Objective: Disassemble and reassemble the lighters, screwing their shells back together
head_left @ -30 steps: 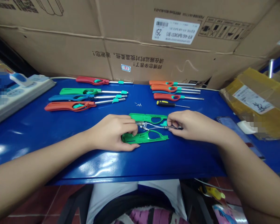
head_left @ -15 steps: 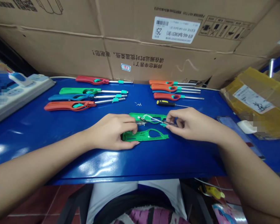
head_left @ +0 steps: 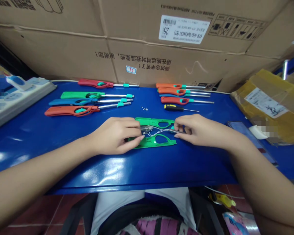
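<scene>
Two green lighter shell halves lie apart, the far half (head_left: 144,122) above the near half (head_left: 150,142). Between their left ends, my left hand (head_left: 121,135) is closed around a lighter's clear fuel tank (head_left: 146,129), most of it hidden by the fingers. The left thumb tip is close to a small white wire end (head_left: 144,133). My right hand (head_left: 194,129) pinches a metal lighter tube (head_left: 172,131) at the shells' right ends. Thin white wires (head_left: 159,131) run from that tube towards my left hand. A teal trigger piece shows beside the right fingers.
Several assembled lighters lie at the back left, including an orange-red lighter (head_left: 63,111), and more at the back right. A screwdriver (head_left: 173,107) and white wire scraps (head_left: 144,108) lie behind the shells. A power strip (head_left: 26,93), a phone (head_left: 247,137) and a taped parcel (head_left: 267,107) flank the blue table.
My left thumb has moved up from the near shell half towards the index finger. The white wires and their end have dropped nearer to that half. My right hand keeps the tube.
</scene>
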A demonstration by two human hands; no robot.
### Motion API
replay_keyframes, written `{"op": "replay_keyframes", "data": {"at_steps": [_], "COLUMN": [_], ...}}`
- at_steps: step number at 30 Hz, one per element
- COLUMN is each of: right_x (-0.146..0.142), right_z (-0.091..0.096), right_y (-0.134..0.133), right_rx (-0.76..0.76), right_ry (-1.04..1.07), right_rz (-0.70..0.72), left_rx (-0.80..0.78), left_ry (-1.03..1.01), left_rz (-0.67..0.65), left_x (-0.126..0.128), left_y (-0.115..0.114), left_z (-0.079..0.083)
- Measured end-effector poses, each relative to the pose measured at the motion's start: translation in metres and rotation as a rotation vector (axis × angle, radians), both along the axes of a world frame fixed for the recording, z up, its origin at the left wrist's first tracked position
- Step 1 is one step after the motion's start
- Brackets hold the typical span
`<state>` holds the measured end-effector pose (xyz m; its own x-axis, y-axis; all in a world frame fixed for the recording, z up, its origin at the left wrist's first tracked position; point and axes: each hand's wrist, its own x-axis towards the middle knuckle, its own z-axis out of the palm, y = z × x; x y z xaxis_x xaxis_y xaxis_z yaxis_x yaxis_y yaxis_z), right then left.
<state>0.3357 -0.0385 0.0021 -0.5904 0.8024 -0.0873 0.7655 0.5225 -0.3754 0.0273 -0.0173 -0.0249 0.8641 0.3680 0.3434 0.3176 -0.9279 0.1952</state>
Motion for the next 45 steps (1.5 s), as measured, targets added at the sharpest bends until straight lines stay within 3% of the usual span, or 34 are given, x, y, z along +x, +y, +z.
{"op": "replay_keyframes", "data": {"at_steps": [7,15,29,32,35,39,42,45], "right_x": [0.003,0.004,0.001,-0.003,-0.007,-0.012,-0.014,-0.015], "right_z": [0.000,0.005,0.005,0.004,0.003,-0.001,-0.005,-0.008], "right_y": [0.002,0.000,-0.002,-0.001,-0.002,-0.005,-0.004,-0.003], "right_rx": [-0.058,-0.063,-0.058,0.068,0.200,0.274,0.281,0.275], "right_ry": [-0.050,-0.062,-0.058,-0.018,0.008,-0.006,-0.031,-0.046], "right_rz": [0.011,0.052,0.071,0.044,0.041,0.061,0.070,0.070], "left_rx": [0.037,-0.029,-0.027,-0.109,-0.290,-0.447,-0.491,-0.483], "left_ry": [-0.033,-0.068,0.125,0.049,-0.175,-0.400,-0.434,-0.403], "left_rz": [0.006,0.117,0.086,0.132,0.143,0.007,-0.081,-0.054], "left_x": [-0.001,0.000,-0.001,0.001,0.003,0.005,0.006,0.008], "left_y": [-0.001,-0.002,-0.002,-0.003,-0.006,-0.009,-0.010,-0.010], "left_z": [0.001,0.001,0.002,0.001,0.001,0.001,0.002,0.001]}}
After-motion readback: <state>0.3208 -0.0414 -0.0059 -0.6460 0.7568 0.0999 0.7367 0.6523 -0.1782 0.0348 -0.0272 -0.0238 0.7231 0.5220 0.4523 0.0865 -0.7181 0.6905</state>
